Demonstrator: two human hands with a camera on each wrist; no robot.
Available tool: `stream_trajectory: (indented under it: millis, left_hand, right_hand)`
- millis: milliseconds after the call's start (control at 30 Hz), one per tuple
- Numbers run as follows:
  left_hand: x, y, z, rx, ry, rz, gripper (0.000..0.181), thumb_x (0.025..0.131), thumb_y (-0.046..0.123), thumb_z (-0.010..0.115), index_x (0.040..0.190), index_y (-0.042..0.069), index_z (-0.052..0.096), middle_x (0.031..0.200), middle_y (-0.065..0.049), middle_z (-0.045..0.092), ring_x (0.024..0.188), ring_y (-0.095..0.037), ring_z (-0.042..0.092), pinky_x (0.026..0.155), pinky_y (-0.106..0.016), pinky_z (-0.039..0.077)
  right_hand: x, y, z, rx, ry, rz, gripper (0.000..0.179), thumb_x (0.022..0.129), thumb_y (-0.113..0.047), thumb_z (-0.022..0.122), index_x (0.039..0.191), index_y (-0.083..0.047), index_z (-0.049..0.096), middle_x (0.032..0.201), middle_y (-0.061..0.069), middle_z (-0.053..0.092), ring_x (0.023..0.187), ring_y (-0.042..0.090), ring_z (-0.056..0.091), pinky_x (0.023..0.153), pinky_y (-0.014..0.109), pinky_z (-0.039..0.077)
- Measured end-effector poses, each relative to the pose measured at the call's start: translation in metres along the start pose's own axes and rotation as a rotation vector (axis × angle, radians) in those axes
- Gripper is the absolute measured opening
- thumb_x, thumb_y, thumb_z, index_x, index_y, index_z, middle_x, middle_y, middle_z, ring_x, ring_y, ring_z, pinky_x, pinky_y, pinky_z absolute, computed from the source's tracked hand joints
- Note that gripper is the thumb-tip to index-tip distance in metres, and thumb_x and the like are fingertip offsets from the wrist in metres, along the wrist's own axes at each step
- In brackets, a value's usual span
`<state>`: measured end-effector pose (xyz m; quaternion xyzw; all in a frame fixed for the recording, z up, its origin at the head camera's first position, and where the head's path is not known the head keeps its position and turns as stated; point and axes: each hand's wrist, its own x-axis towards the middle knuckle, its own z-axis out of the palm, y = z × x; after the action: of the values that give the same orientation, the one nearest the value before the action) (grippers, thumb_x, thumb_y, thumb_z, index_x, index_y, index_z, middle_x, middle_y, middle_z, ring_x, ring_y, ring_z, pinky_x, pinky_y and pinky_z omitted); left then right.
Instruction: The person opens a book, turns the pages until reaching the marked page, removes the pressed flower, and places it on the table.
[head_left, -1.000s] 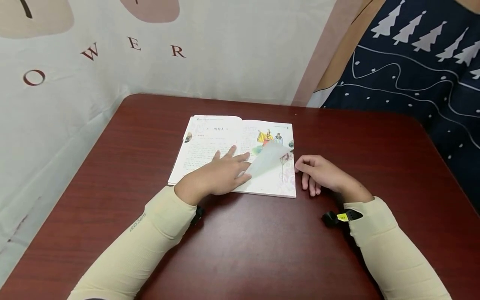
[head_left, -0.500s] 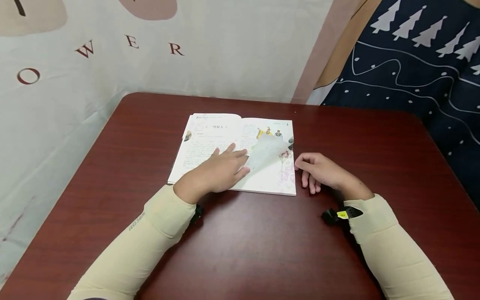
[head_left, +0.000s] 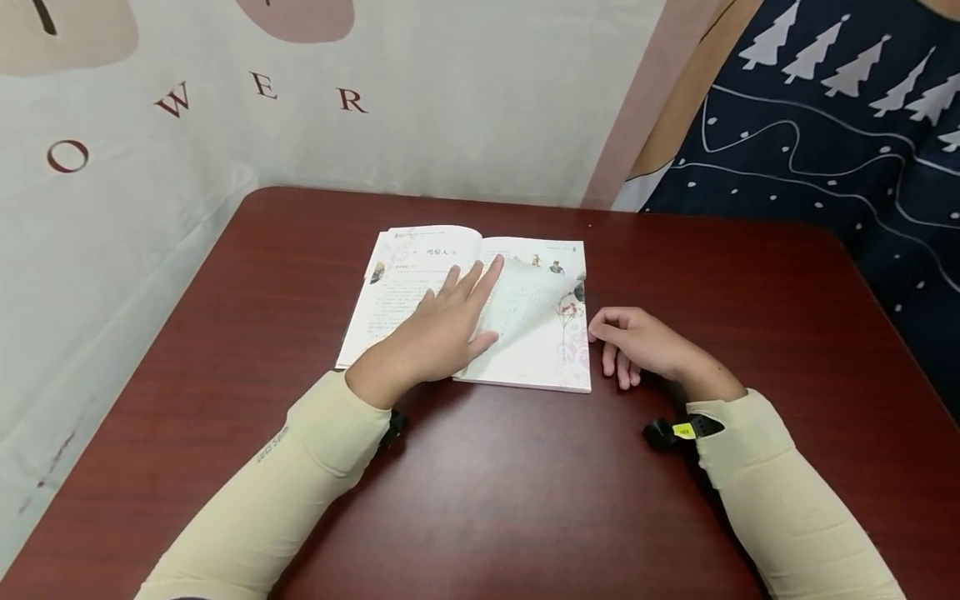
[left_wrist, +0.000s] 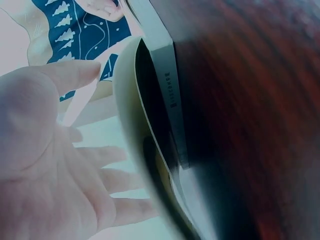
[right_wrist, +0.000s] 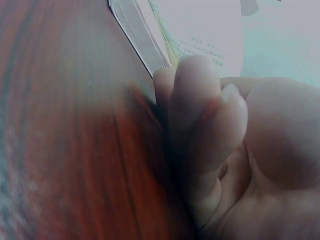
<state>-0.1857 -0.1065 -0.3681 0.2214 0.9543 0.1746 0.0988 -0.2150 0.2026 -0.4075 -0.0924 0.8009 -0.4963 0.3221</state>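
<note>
An open book [head_left: 397, 300] with printed text and coloured pictures lies on the table in the head view. Across its middle spreads my left hand [head_left: 437, 335], fingers straight and apart over the pages. Beside the thumb and index finger, a lifted page [head_left: 525, 296] curls over the right-hand side and covers part of the picture. The left wrist view shows the palm [left_wrist: 45, 165] over the bulging pages and the thick lower edge [left_wrist: 165, 75] of the book. Just off the book's right edge, my right hand [head_left: 637, 343] rests on the table with loosely curled fingers, holding nothing.
The dark red wooden table [head_left: 525, 500] extends around the book on all sides. A pale cloth [head_left: 465, 108] with letters hangs behind it, and a dark blue cloth [head_left: 825, 183] with white trees hangs at the right.
My left hand has turned, its fingers now pointing further toward the book's far edge. The lifted page has come further left and shows more of its underside. My right hand stays in place.
</note>
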Motion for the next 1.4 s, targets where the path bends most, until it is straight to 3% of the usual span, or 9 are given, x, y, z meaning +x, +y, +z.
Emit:
stream_trajectory:
  millis: [167, 333, 500, 700, 867, 1067, 1233, 1400]
  left_hand:
    - [0.0009, 0.0006, -0.0008, 0.011, 0.049, 0.010, 0.097, 0.101, 0.036, 0.057, 0.157, 0.029, -0.022, 0.169, -0.013, -0.006, 0.155, -0.042, 0.000, 0.117, -0.069, 0.019]
    - [0.0010, 0.0002, -0.0001, 0.031, 0.086, 0.033, 0.098, 0.100, 0.033, 0.060, 0.159, 0.028, -0.018, 0.169, -0.013, -0.010, 0.156, -0.039, -0.004, 0.117, -0.070, 0.018]
    - [0.0002, -0.0004, -0.0004, 0.093, 0.113, 0.096, 0.088, 0.099, 0.027, 0.062, 0.162, 0.030, 0.000, 0.168, -0.011, -0.016, 0.155, -0.036, -0.013, 0.121, -0.066, 0.009]
    - [-0.0006, -0.0008, 0.0000, 0.161, 0.172, 0.216, 0.075, 0.097, 0.013, 0.062, 0.160, 0.032, 0.026, 0.169, -0.015, -0.007, 0.155, -0.039, -0.011, 0.124, -0.060, 0.007]
    - [0.0009, -0.0010, -0.0002, 0.157, 0.150, 0.296, 0.064, 0.096, 0.001, 0.055, 0.150, 0.034, 0.045, 0.170, -0.010, 0.001, 0.156, -0.034, -0.013, 0.127, -0.050, 0.003]
    - [0.0019, -0.0031, 0.0001, 0.151, 0.077, 0.341, 0.051, 0.093, -0.006, 0.052, 0.129, 0.025, 0.069, 0.167, -0.008, 0.021, 0.157, -0.034, 0.004, 0.126, -0.050, 0.010]
    - [0.0021, -0.0038, 0.0003, 0.147, 0.058, 0.336, 0.050, 0.089, -0.012, 0.053, 0.122, 0.021, 0.074, 0.164, -0.008, 0.029, 0.156, -0.034, 0.011, 0.126, -0.051, 0.011]
    - [0.0016, -0.0036, 0.0011, 0.139, 0.034, 0.301, 0.050, 0.090, -0.011, 0.051, 0.125, 0.018, 0.072, 0.164, -0.007, 0.029, 0.156, -0.032, 0.012, 0.126, -0.049, 0.012]
  right_hand:
    - [-0.0002, -0.0006, -0.0006, -0.012, 0.006, -0.005, 0.026, 0.107, -0.022, 0.045, 0.110, 0.003, 0.052, 0.063, 0.010, 0.061, 0.040, 0.016, 0.057, 0.040, 0.030, 0.047]
    - [-0.0002, -0.0005, -0.0006, -0.012, 0.006, -0.003, 0.027, 0.107, -0.023, 0.045, 0.110, 0.003, 0.052, 0.064, 0.010, 0.061, 0.040, 0.016, 0.057, 0.040, 0.030, 0.047]
    - [-0.0006, -0.0008, -0.0005, -0.013, 0.012, 0.000, 0.026, 0.107, -0.023, 0.045, 0.110, 0.003, 0.052, 0.063, 0.009, 0.061, 0.040, 0.016, 0.057, 0.040, 0.030, 0.047]
    - [-0.0008, -0.0011, -0.0007, -0.017, 0.009, -0.005, 0.028, 0.107, -0.024, 0.045, 0.110, 0.003, 0.052, 0.064, 0.010, 0.061, 0.040, 0.016, 0.057, 0.040, 0.031, 0.047]
    - [-0.0014, -0.0012, -0.0003, -0.017, 0.016, -0.002, 0.026, 0.107, -0.022, 0.045, 0.110, 0.003, 0.052, 0.063, 0.010, 0.060, 0.040, 0.016, 0.057, 0.040, 0.031, 0.047]
    - [0.0005, -0.0008, -0.0003, -0.019, 0.004, -0.001, 0.028, 0.107, -0.024, 0.045, 0.110, 0.003, 0.052, 0.064, 0.010, 0.061, 0.041, 0.016, 0.057, 0.041, 0.031, 0.048]
    - [0.0010, -0.0002, -0.0010, -0.025, 0.017, 0.000, 0.027, 0.107, -0.024, 0.045, 0.110, 0.002, 0.053, 0.064, 0.011, 0.061, 0.041, 0.017, 0.057, 0.041, 0.031, 0.049]
    - [0.0012, -0.0003, -0.0005, -0.020, 0.006, 0.006, 0.027, 0.107, -0.023, 0.046, 0.110, 0.002, 0.052, 0.064, 0.011, 0.061, 0.041, 0.017, 0.057, 0.041, 0.031, 0.048]
